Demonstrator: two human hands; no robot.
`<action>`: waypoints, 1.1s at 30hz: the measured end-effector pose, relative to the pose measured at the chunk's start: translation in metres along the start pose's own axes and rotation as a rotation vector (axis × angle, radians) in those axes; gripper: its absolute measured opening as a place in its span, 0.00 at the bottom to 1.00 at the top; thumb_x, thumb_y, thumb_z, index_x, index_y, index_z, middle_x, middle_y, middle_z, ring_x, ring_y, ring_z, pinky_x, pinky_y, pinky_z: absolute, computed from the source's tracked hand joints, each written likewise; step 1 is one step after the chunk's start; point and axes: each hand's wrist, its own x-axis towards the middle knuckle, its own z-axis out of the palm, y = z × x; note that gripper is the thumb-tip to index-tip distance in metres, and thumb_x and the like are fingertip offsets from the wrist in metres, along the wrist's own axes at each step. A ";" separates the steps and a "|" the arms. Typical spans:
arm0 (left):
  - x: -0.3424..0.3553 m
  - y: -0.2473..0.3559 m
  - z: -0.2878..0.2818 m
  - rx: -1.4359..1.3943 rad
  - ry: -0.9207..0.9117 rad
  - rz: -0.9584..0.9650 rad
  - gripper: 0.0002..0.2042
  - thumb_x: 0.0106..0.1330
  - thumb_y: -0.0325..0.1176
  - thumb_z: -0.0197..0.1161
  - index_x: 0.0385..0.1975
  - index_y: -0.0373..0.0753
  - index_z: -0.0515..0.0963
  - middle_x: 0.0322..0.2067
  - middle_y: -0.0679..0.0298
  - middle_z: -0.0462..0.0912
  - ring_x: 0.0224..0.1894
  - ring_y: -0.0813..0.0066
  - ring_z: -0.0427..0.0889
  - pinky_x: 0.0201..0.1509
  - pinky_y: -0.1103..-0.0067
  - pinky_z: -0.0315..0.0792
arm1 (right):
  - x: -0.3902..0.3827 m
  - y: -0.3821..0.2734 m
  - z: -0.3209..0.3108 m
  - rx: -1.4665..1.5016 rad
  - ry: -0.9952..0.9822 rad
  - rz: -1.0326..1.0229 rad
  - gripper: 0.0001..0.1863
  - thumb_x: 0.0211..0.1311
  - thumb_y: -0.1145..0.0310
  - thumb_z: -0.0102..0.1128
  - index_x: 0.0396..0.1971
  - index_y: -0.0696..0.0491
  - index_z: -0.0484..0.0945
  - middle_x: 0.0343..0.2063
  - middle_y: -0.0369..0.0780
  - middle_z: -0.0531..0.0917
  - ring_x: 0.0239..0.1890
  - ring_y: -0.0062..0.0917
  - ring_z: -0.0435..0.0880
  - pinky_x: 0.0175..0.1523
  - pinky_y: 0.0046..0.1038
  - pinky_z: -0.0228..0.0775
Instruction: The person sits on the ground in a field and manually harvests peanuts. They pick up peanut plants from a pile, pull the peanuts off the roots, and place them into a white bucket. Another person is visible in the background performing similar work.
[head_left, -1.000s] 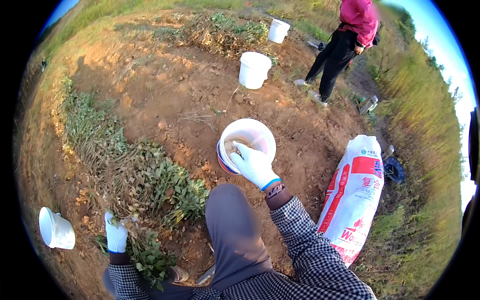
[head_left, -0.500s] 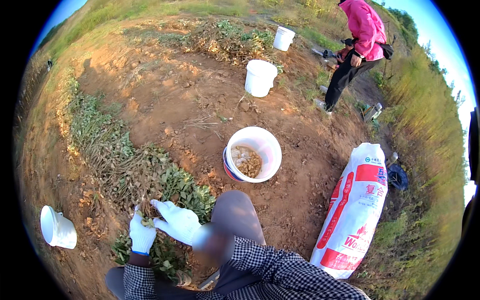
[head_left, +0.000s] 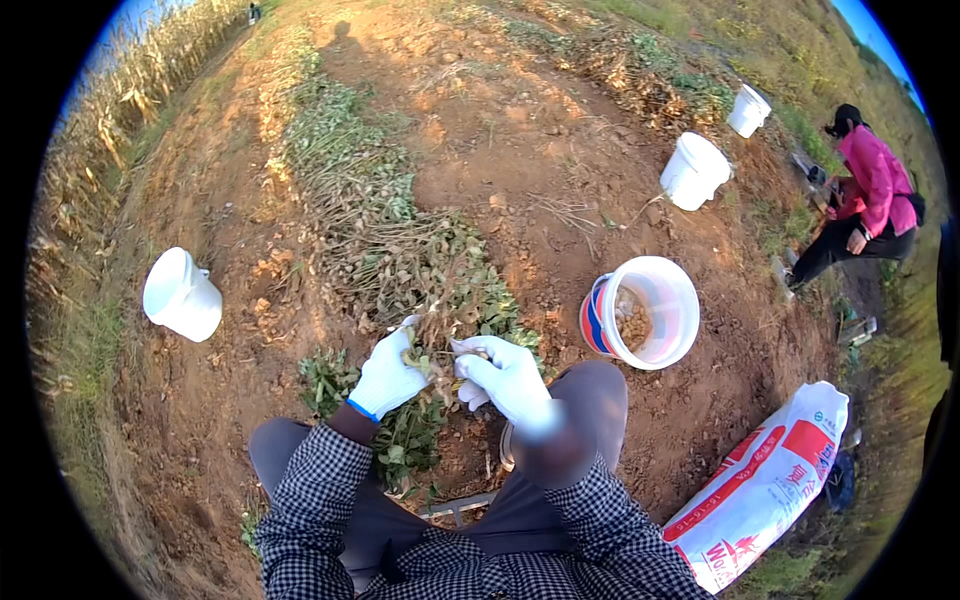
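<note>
My left hand (head_left: pixel 388 376), in a white knit glove with a blue cuff edge, is closed around a peanut plant (head_left: pixel 434 357). The plant's roots and pods lie between my two hands, with its leaves (head_left: pixel 408 440) hanging below. My right hand (head_left: pixel 508 380), also gloved in white, pinches at the plant's root end from the right; the gloved fingers hide exactly what they grip. Just beyond my right knee stands a white bucket (head_left: pixel 684 310) with a red and blue label. A layer of picked peanuts (head_left: pixel 634 328) covers part of its bottom.
Pulled peanut plants (head_left: pixel 370 190) lie in a long row ahead. One white bucket (head_left: pixel 185 300) stands at left, two more (head_left: pixel 694 172) at far right. A person in a pink jacket (head_left: pixel 880 180) bends at right. A white and red sack (head_left: pixel 765 490) lies near right.
My view has swung left, so the buckets, sack and person appear farther right. My hands, close together before, are now slightly apart around the plant's root end. The person in pink now bends lower.
</note>
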 end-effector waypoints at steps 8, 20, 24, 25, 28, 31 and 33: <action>0.000 -0.013 -0.006 0.127 0.215 -0.111 0.21 0.60 0.32 0.66 0.51 0.32 0.70 0.29 0.62 0.77 0.32 0.73 0.79 0.37 0.76 0.76 | -0.045 -0.031 0.017 -0.082 -0.119 0.102 0.19 0.69 0.71 0.54 0.58 0.58 0.75 0.31 0.40 0.86 0.20 0.15 0.81 0.25 0.17 0.77; -0.002 -0.067 -0.025 -0.728 0.017 -0.093 0.18 0.69 0.24 0.57 0.56 0.41 0.61 0.39 0.57 0.79 0.42 0.65 0.81 0.50 0.68 0.77 | -0.045 -0.043 -0.191 -1.219 0.858 -0.508 0.20 0.67 0.70 0.55 0.57 0.59 0.75 0.41 0.46 0.84 0.36 0.26 0.84 0.42 0.28 0.77; -0.002 -0.083 -0.013 -1.319 -0.028 -0.061 0.17 0.71 0.27 0.55 0.57 0.40 0.62 0.39 0.58 0.79 0.40 0.67 0.81 0.48 0.74 0.77 | -0.041 -0.038 -0.081 -0.347 0.559 -0.293 0.18 0.69 0.73 0.53 0.55 0.63 0.76 0.32 0.37 0.82 0.31 0.15 0.78 0.38 0.18 0.73; 0.002 -0.136 -0.002 -1.066 -0.003 0.028 0.18 0.72 0.27 0.54 0.59 0.41 0.61 0.40 0.57 0.79 0.41 0.67 0.81 0.47 0.74 0.77 | -0.030 -0.020 -0.068 -0.391 0.426 -0.321 0.18 0.69 0.73 0.53 0.55 0.63 0.76 0.32 0.36 0.81 0.31 0.14 0.77 0.38 0.17 0.72; -0.005 -0.090 -0.022 -0.677 0.181 -0.135 0.18 0.72 0.28 0.53 0.60 0.38 0.62 0.45 0.56 0.78 0.42 0.67 0.82 0.48 0.75 0.77 | -0.019 0.012 -0.048 -0.732 0.277 -0.427 0.16 0.64 0.73 0.59 0.51 0.59 0.80 0.41 0.44 0.86 0.40 0.24 0.86 0.46 0.23 0.76; -0.074 -0.097 -0.107 -0.156 0.683 -0.211 0.19 0.72 0.29 0.52 0.61 0.36 0.64 0.50 0.56 0.77 0.44 0.66 0.82 0.48 0.75 0.77 | -0.023 0.014 -0.033 -0.909 0.111 -0.524 0.15 0.62 0.72 0.62 0.49 0.57 0.81 0.44 0.47 0.85 0.45 0.29 0.86 0.50 0.26 0.77; -0.153 -0.101 -0.184 0.255 1.057 -0.206 0.19 0.72 0.30 0.52 0.62 0.34 0.65 0.54 0.55 0.77 0.45 0.66 0.83 0.48 0.76 0.78 | -0.023 0.019 -0.045 -0.788 0.149 -0.404 0.15 0.63 0.73 0.60 0.50 0.58 0.81 0.42 0.45 0.86 0.42 0.27 0.86 0.48 0.25 0.76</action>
